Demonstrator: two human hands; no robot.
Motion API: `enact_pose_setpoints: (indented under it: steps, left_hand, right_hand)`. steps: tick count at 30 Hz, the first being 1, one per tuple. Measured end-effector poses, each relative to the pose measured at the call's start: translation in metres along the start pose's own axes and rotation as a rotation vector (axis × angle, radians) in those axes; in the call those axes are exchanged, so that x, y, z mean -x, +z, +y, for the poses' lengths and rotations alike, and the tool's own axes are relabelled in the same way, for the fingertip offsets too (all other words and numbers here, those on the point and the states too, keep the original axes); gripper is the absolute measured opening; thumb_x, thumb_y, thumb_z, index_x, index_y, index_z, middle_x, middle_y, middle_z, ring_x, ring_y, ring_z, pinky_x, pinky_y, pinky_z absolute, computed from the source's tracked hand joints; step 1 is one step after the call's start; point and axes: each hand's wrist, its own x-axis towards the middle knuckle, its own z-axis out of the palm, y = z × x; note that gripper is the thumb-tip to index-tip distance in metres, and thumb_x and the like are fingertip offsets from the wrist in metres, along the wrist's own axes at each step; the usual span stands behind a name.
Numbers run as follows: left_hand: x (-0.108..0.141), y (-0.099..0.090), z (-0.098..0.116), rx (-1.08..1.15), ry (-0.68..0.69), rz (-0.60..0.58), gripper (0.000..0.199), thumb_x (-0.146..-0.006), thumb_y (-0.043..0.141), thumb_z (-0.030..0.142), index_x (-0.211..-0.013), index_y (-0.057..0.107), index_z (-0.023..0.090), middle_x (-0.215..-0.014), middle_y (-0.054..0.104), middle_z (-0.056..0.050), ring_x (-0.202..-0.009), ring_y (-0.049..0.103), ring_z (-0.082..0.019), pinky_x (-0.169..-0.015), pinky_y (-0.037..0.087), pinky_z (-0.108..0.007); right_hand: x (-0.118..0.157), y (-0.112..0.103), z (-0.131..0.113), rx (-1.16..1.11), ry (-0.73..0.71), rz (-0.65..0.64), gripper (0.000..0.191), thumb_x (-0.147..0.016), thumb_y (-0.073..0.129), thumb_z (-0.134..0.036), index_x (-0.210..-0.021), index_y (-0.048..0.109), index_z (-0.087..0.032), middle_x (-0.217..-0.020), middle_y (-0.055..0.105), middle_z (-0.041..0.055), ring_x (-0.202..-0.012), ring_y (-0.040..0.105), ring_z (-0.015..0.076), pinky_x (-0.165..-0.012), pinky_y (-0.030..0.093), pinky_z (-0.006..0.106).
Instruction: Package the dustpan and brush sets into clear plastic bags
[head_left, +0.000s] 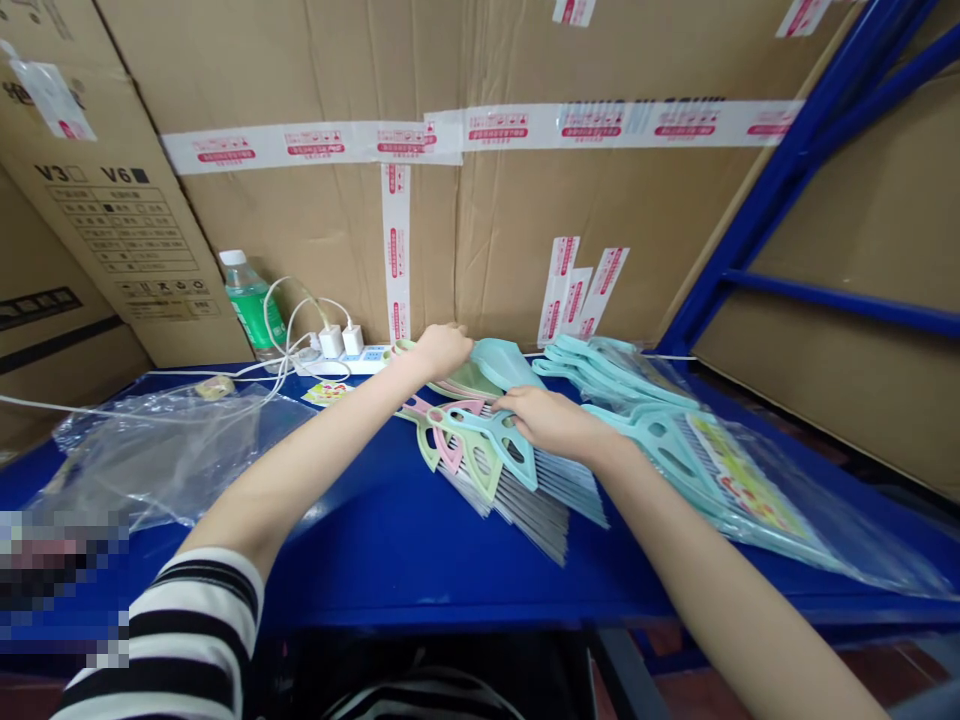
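Note:
My left hand is closed at the back of the pile, over the handle end of a green dustpan; its fingertips are partly hidden. A light blue dustpan lies just right of it. My right hand has its fingers bent onto a light blue hand brush, whose grey bristles point toward the front right. Under and left of that brush, a green brush and a pink brush overlap in a fan on the blue table.
Light blue dustpans and brushes in clear plastic lie at right. Crumpled clear bags lie at left. Behind stand a green-labelled bottle, a power strip with white chargers and cables, and cardboard boxes. A blue metal frame rises at right.

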Motion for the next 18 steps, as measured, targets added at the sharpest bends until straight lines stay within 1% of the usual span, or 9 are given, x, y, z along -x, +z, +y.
enact_pose_setpoints:
  steps: [5, 6, 8, 10, 12, 15, 18]
  left_hand:
    - [0.031, -0.004, -0.025, -0.044, -0.065, 0.015, 0.027, -0.095, 0.045, 0.023, -0.11, 0.064, 0.011, -0.11, 0.064, -0.017, -0.112, 0.059, -0.028, -0.084, 0.049, -0.033]
    - [0.039, -0.004, -0.03, -0.056, -0.081, 0.015, 0.028, -0.095, 0.044, 0.023, -0.111, 0.063, 0.01, -0.111, 0.063, -0.019, -0.11, 0.059, -0.029, -0.083, 0.049, -0.034]
    - [0.057, -0.003, -0.038, -0.116, -0.127, 0.001, 0.028, -0.095, 0.041, 0.02, -0.112, 0.062, 0.011, -0.111, 0.063, -0.017, -0.109, 0.06, -0.028, -0.082, 0.05, -0.034]
    - [0.075, -0.001, -0.045, -0.145, -0.158, -0.024, 0.029, -0.096, 0.041, 0.023, -0.112, 0.062, 0.011, -0.11, 0.064, -0.016, -0.108, 0.06, -0.029, -0.083, 0.05, -0.035]
    - [0.094, 0.002, -0.051, -0.161, -0.182, -0.021, 0.031, -0.096, 0.04, 0.025, -0.117, 0.059, 0.011, -0.111, 0.063, -0.015, -0.108, 0.06, -0.029, -0.086, 0.049, -0.037]
    - [0.122, 0.008, -0.062, -0.129, -0.214, -0.008, 0.034, -0.094, 0.041, 0.025, -0.12, 0.057, 0.01, -0.114, 0.061, -0.017, -0.11, 0.059, -0.03, -0.088, 0.049, -0.038]
    - [0.147, 0.015, -0.076, -0.013, -0.243, 0.007, 0.038, -0.093, 0.039, 0.026, -0.125, 0.053, 0.011, -0.112, 0.062, -0.016, -0.106, 0.061, -0.03, -0.087, 0.049, -0.04]
  right_hand:
    - [-0.002, 0.002, 0.0, 0.022, 0.004, 0.013, 0.035, -0.086, 0.047, -0.006, -0.111, 0.067, -0.02, -0.107, 0.069, 0.0086, -0.101, 0.064, 0.0221, -0.076, 0.046, 0.026]
    - [-0.003, 0.002, 0.0, 0.026, 0.001, 0.014, 0.034, -0.086, 0.049, -0.007, -0.11, 0.067, -0.02, -0.106, 0.069, 0.0082, -0.101, 0.064, 0.0221, -0.075, 0.046, 0.026]
    - [-0.003, 0.002, -0.001, 0.032, -0.005, 0.019, 0.032, -0.084, 0.05, -0.006, -0.107, 0.068, -0.021, -0.106, 0.07, 0.0074, -0.1, 0.064, 0.0218, -0.074, 0.046, 0.026]
    - [-0.002, 0.0, -0.002, 0.04, -0.004, 0.024, 0.031, -0.083, 0.051, -0.005, -0.103, 0.069, -0.022, -0.106, 0.07, 0.007, -0.1, 0.065, 0.0215, -0.073, 0.045, 0.025]
    - [-0.001, -0.002, -0.004, 0.049, 0.005, 0.032, 0.03, -0.083, 0.051, -0.004, -0.101, 0.069, -0.021, -0.105, 0.07, 0.0075, -0.098, 0.065, 0.0217, -0.072, 0.044, 0.025]
    - [0.002, -0.005, -0.004, 0.06, 0.016, 0.05, 0.029, -0.083, 0.05, -0.004, -0.1, 0.068, -0.02, -0.103, 0.07, 0.008, -0.095, 0.066, 0.0216, -0.071, 0.044, 0.025]
    - [0.002, -0.006, -0.004, 0.067, 0.024, 0.069, 0.028, -0.084, 0.05, -0.005, -0.098, 0.068, -0.02, -0.102, 0.07, 0.0075, -0.093, 0.066, 0.0202, -0.068, 0.043, 0.024]
